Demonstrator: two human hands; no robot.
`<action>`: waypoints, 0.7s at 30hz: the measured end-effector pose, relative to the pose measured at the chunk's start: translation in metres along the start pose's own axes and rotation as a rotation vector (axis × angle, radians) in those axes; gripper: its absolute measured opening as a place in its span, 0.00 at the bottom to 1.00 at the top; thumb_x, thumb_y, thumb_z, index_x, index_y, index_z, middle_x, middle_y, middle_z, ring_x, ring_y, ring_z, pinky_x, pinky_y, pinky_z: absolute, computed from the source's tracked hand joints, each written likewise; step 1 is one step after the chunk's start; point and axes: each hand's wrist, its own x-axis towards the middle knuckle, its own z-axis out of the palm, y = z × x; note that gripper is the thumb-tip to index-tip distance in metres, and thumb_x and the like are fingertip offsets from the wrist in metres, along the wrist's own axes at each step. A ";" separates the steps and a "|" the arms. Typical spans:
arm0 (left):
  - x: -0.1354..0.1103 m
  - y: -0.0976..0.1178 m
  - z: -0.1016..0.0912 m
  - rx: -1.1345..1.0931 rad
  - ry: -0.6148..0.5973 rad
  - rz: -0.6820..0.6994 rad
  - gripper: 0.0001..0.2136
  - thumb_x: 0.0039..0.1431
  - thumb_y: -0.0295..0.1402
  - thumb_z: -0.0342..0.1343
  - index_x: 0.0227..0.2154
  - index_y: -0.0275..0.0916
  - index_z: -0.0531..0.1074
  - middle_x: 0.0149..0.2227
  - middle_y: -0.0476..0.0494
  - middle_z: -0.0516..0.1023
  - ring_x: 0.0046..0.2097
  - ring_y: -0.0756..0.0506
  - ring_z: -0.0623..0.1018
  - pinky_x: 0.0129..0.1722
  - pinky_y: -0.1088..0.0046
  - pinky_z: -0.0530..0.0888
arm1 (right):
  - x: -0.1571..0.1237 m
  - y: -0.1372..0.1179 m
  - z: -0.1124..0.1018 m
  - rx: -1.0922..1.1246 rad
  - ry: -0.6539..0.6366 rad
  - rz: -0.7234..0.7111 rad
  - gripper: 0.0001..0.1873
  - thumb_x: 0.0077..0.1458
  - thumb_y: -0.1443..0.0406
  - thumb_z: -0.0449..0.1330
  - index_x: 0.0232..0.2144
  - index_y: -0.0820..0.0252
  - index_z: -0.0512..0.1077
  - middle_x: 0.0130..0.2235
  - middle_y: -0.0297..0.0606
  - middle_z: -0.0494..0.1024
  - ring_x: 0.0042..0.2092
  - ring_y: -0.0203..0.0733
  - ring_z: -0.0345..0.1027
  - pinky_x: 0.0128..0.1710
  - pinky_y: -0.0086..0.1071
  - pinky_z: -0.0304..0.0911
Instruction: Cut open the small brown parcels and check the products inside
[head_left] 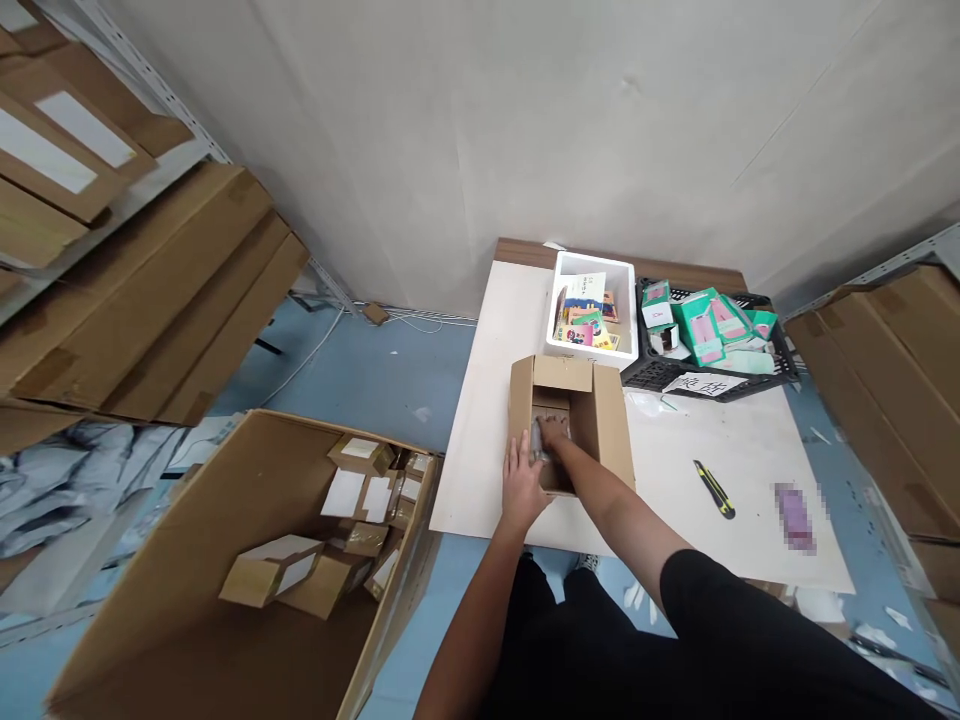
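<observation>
A small open cardboard box [600, 410] stands on the white table [487, 440] with its flaps up. My left hand [520, 482] lies flat against the box's near left corner, fingers stretched out. My right hand [553, 432] reaches down inside the box and touches a grey item [538, 440] there; its fingers are curled, and whether they grip the item I cannot make out.
A white tub [592, 352] of coloured packets and a black crate [780, 365] of green boxes stand behind the box. A yellow-black utility knife [714, 489] lies to the right. A large carton [187, 560] with several small parcels sits on the floor left. Stacked cartons line both sides.
</observation>
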 end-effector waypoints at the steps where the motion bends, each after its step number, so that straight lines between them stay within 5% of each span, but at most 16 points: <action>1: 0.000 0.000 0.000 0.008 0.006 0.002 0.30 0.43 0.37 0.76 0.52 0.41 0.78 0.79 0.42 0.31 0.77 0.25 0.37 0.74 0.39 0.49 | -0.002 -0.003 -0.002 -0.034 -0.012 -0.003 0.25 0.41 0.68 0.76 0.45 0.64 0.79 0.56 0.59 0.78 0.65 0.65 0.63 0.66 0.56 0.51; 4: 0.000 -0.002 -0.002 0.027 0.031 0.015 0.29 0.42 0.40 0.77 0.49 0.41 0.79 0.79 0.41 0.34 0.77 0.25 0.38 0.74 0.38 0.49 | -0.012 -0.020 -0.016 -0.164 -0.080 0.008 0.14 0.45 0.71 0.71 0.37 0.60 0.81 0.48 0.51 0.82 0.56 0.57 0.73 0.60 0.45 0.60; 7: 0.000 -0.004 -0.004 0.060 0.051 0.018 0.23 0.41 0.43 0.78 0.41 0.43 0.82 0.79 0.46 0.38 0.77 0.25 0.40 0.74 0.39 0.49 | -0.028 -0.039 -0.043 -0.224 -0.053 -0.049 0.14 0.50 0.74 0.66 0.39 0.57 0.81 0.48 0.46 0.82 0.52 0.51 0.74 0.54 0.35 0.62; 12: 0.001 -0.003 -0.009 0.118 0.029 0.003 0.17 0.44 0.48 0.76 0.26 0.42 0.80 0.78 0.50 0.43 0.76 0.21 0.46 0.73 0.38 0.53 | -0.064 -0.050 -0.125 -0.185 0.180 -0.309 0.20 0.52 0.75 0.57 0.44 0.57 0.80 0.50 0.43 0.79 0.51 0.48 0.73 0.51 0.31 0.63; 17: -0.005 -0.018 -0.029 0.157 0.052 0.004 0.19 0.46 0.53 0.73 0.29 0.43 0.81 0.77 0.47 0.49 0.75 0.21 0.51 0.71 0.37 0.58 | -0.112 -0.005 -0.210 0.140 0.335 -0.480 0.23 0.50 0.72 0.60 0.49 0.56 0.81 0.48 0.40 0.81 0.51 0.52 0.73 0.55 0.39 0.65; 21: -0.016 -0.043 -0.061 0.199 0.069 -0.006 0.19 0.47 0.55 0.71 0.31 0.46 0.81 0.76 0.49 0.54 0.74 0.23 0.54 0.70 0.38 0.60 | -0.141 0.065 -0.243 0.356 0.479 -0.493 0.26 0.47 0.69 0.65 0.51 0.55 0.81 0.49 0.41 0.82 0.51 0.56 0.74 0.56 0.49 0.67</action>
